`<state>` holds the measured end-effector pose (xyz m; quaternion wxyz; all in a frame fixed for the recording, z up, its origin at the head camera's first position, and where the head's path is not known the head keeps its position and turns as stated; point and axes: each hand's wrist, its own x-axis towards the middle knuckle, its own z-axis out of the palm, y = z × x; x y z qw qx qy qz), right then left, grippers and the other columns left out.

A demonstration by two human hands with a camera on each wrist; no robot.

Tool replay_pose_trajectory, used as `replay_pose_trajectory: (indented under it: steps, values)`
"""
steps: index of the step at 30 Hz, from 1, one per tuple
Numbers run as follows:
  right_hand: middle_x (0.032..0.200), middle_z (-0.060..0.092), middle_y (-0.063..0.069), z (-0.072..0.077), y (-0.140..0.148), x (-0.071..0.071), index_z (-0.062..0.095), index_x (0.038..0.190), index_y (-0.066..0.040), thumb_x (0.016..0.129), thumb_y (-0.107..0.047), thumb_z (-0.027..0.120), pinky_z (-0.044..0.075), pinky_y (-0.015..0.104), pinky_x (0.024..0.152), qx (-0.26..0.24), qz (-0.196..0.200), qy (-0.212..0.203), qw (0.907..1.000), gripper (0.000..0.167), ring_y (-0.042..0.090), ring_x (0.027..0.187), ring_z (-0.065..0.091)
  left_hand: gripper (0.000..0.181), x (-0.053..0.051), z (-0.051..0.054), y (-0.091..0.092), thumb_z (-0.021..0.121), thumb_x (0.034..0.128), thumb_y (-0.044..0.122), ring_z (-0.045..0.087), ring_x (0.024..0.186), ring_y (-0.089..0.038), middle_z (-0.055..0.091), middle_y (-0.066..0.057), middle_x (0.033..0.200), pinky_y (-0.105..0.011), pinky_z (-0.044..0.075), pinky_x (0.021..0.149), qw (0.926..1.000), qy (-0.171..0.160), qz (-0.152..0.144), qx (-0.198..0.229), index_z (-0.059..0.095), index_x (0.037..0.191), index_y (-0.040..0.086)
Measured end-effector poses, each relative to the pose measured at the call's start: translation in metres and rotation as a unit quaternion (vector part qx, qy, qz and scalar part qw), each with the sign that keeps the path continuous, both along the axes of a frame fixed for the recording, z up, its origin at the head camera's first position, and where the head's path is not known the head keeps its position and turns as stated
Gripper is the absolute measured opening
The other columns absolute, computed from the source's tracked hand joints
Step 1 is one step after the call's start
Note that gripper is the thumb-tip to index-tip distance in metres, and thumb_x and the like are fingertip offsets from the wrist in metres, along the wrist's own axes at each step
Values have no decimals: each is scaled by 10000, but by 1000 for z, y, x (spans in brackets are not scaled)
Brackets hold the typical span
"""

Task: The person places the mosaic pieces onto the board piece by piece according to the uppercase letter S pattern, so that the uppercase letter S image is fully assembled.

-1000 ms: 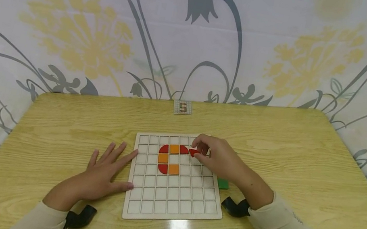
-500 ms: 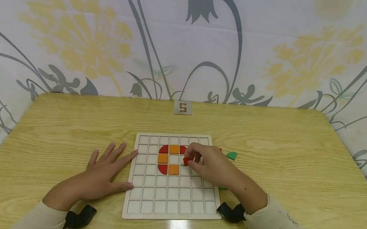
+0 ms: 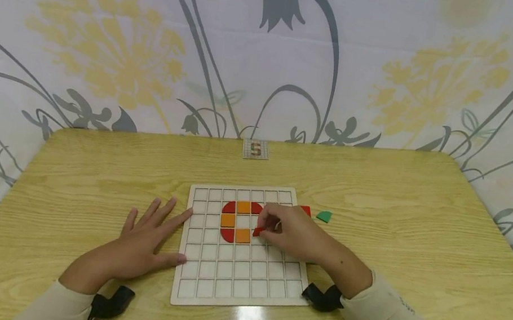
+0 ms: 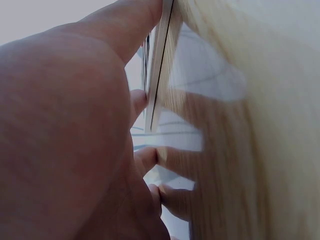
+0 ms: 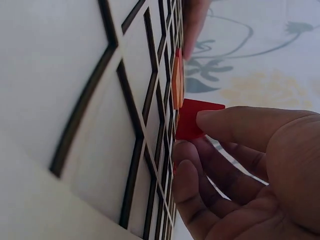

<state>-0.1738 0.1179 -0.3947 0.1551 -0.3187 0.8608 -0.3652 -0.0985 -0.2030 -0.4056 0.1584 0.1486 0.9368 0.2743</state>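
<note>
Between thumb and fingers, my right hand (image 3: 297,233) pinches a small red tile (image 5: 190,120), tilted on edge over the gridded board (image 3: 241,305). That tile is just right of an orange square tile (image 3: 242,236); whether it touches the board is hard to tell. Red rounded tiles (image 3: 226,235) and orange squares form a C-like curve in the grid. My left hand (image 3: 143,246) lies with fingers spread on the table, its index fingertip and thumb touching the board's left edge. In the right wrist view the tile's flat face shows beside the thumb.
A small card (image 3: 255,149) with an S-like coloured pattern lies at the table's back edge. Right of the board are a green rounded tile (image 3: 324,216) and a red tile (image 3: 306,210), partly behind my right hand. A flower-patterned cloth (image 3: 262,69) hangs behind the table (image 3: 407,209).
My right hand has moved slightly left and toward me with the red tile, from the curve's top right end to beside the lower orange square. My left hand stays put.
</note>
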Motion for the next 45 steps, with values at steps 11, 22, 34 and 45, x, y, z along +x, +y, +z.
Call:
replay_pose_trajectory:
  steps: [11, 22, 34, 45]
  values:
    - [858, 630, -46, 0, 0, 0, 648, 919, -134, 921, -94, 721, 517, 222, 700, 16, 130, -177, 9998, 84, 107, 781, 566, 868, 0, 1, 1, 648, 901, 584, -105, 1538, -445, 20, -149, 1692, -709, -164, 1128, 10000, -4, -28, -4, 227, 1607, 306]
    - [834, 630, -53, -2, 1, -1, 648, 1054, -150, 941, -96, 696, 522, 227, 678, 106, 182, -112, 9997, 134, 88, 750, 578, 864, -1, 1, 1, 653, 904, 571, -94, 1537, -450, 24, -157, 1691, -712, -154, 1129, 10000, 31, -15, -57, 230, 1607, 302]
    - [826, 621, -56, -4, 0, -1, 663, 1032, -164, 945, -112, 699, 515, 230, 671, 187, 212, -101, 9995, 108, 94, 749, 570, 860, 0, 0, 0, 655, 902, 571, -92, 1536, -453, 28, -159, 1690, -713, -155, 1127, 10000, 45, 0, -62, 240, 1605, 299]
    - [822, 613, -55, -5, -1, -2, 671, 1032, -145, 929, -99, 715, 512, 230, 685, 227, 210, -98, 9995, 122, 92, 752, 561, 862, 0, 1, 0, 658, 901, 568, -94, 1536, -452, 24, -157, 1691, -710, -158, 1130, 10000, 28, 21, -76, 235, 1605, 306]
